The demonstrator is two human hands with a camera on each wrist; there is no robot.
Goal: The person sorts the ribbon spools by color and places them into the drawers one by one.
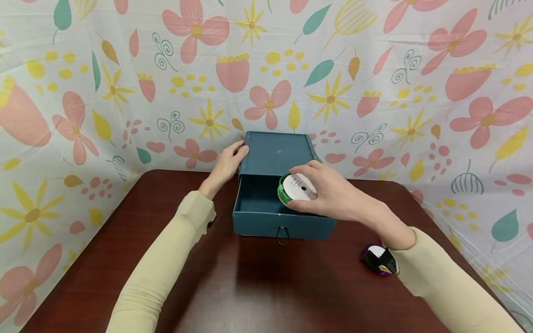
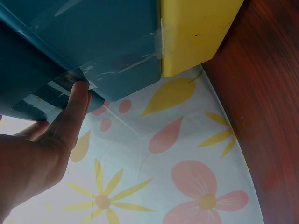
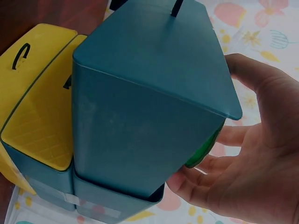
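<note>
A blue drawer box [image 1: 276, 152] has its top drawer [image 1: 260, 226] pulled out toward me, with a black loop handle [image 1: 282, 235] on the front. My right hand [image 1: 333, 194] grips a spool of green ribbon [image 1: 300, 187] with a white label, between thumb and fingers, over the right part of the open drawer. In the right wrist view the drawer hides most of the spool; a green edge [image 3: 204, 151] shows beside the fingers. My left hand [image 1: 226, 164] rests at the box's upper left edge, its fingers [image 2: 77, 107] against the side in the left wrist view.
Yellow drawers [image 3: 42, 102] with black loop handles sit under the blue one in the right wrist view. A purple spool [image 1: 376, 252] lies on the brown table [image 1: 200, 296], partly behind my right wrist's camera. Flower-patterned cloth [image 1: 266, 55] hangs close behind the box.
</note>
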